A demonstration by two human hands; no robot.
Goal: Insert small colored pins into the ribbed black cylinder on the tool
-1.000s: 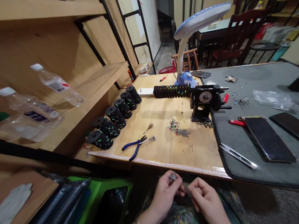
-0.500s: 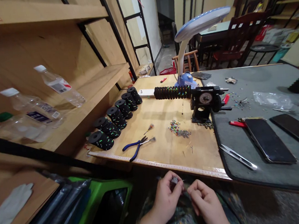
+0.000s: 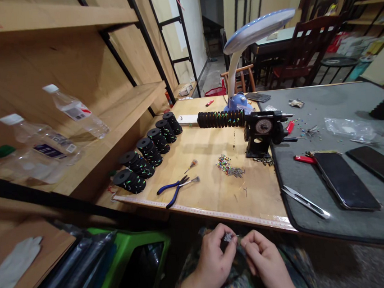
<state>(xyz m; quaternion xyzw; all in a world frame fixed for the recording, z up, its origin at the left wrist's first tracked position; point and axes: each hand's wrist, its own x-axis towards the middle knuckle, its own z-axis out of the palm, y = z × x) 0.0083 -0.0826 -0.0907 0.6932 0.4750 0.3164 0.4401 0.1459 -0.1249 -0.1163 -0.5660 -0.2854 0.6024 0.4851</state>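
Observation:
My left hand (image 3: pixel 214 256) is closed, with a small bunch of greyish, thin pieces (image 3: pixel 228 238) pinched between thumb and fingers over my lap. Close on its right, my right hand (image 3: pixel 265 260) is curled, thumb against forefinger; whatever it pinches is too small to make out. The fingertips of both hands almost meet, just in front of the table edge. Beyond them on the wooden table lie a pile of coloured beads (image 3: pixel 225 164) and small metal pieces (image 3: pixel 237 172). Farther back, a black winding machine (image 3: pixel 262 130) carries a row of black foam spools (image 3: pixel 221 119).
Blue-handled pliers (image 3: pixel 171 189) and two small brushes lie left of the beads. Several wound black spools (image 3: pixel 150 150) line the table's left side. On the grey mat (image 3: pixel 303 174) are metal snips (image 3: pixel 306 202) and two phones (image 3: pixel 347 181). A lamp (image 3: pixel 236 74) stands behind.
My left hand has shifted slightly, and the grey bunch in it shows a little more. The right hand stays almost where it was. Nothing on the table has moved.

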